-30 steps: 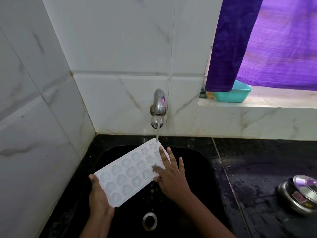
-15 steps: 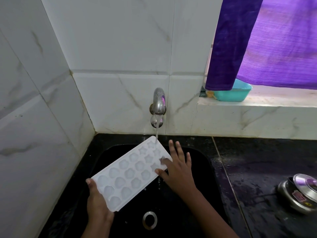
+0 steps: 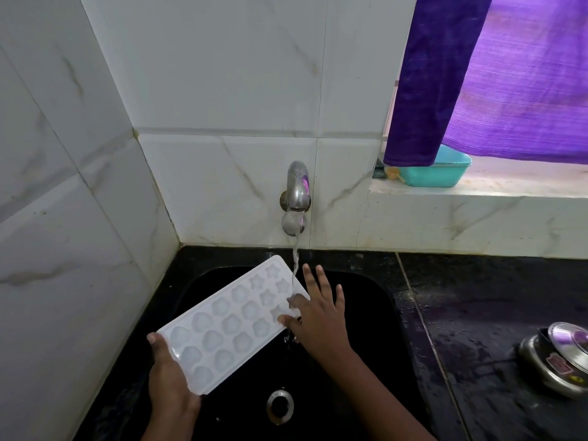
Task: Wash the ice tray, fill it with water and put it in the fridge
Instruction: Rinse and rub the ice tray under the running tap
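A white ice tray (image 3: 226,323) with star and shell shaped cups is tilted over the black sink (image 3: 366,313), its far end under the running steel tap (image 3: 296,198). My left hand (image 3: 168,380) grips the tray's near corner from below, thumb on the rim. My right hand (image 3: 318,316) lies at the tray's far right edge with fingers spread and straight, thumb touching the cups where the water stream (image 3: 295,265) lands. Water runs off the tray's edge into the sink.
The sink drain (image 3: 280,406) is below the tray. A wet black counter (image 3: 496,313) lies to the right, with a steel lidded pot (image 3: 560,361) at its edge. A teal tub (image 3: 442,173) sits on the window ledge under a purple curtain (image 3: 496,74). White tiled walls close the left and back.
My right hand slid up along the tray's right edge toward the tap, rubbing the far cups. The tray shifted slightly left and down in my left hand. Water keeps running.
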Demonstrator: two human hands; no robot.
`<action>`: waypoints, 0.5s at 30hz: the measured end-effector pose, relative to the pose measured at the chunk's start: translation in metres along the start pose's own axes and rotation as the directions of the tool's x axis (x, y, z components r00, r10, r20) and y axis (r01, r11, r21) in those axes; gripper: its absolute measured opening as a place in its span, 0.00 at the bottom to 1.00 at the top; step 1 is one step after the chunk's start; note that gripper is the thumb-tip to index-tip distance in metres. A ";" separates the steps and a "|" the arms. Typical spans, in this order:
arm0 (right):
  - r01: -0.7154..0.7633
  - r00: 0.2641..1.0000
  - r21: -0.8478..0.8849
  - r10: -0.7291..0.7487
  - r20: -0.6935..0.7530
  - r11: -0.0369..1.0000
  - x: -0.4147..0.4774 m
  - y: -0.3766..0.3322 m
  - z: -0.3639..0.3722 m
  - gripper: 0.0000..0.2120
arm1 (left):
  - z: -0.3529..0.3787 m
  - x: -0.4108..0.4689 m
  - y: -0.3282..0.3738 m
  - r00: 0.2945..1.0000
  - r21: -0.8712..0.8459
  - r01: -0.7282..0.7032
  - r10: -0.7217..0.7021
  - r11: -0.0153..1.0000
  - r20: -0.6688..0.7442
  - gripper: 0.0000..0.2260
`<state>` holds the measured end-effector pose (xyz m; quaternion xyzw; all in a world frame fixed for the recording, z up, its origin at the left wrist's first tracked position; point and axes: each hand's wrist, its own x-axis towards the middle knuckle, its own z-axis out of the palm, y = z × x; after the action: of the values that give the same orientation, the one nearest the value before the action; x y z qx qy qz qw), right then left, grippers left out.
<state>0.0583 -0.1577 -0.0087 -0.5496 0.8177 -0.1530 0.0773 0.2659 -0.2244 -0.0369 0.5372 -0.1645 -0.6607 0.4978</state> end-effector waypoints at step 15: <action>-0.123 0.992 0.042 0.124 -0.023 0.992 -0.008 0.000 -0.002 0.13 | 0.000 -0.007 -0.012 0.999 0.005 0.046 -0.046 0.999 0.025 0.26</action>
<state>0.0609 -0.1503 -0.0070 -0.4944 0.8477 -0.1712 0.0873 0.2599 -0.2135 -0.0422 0.5337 -0.1594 -0.6783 0.4792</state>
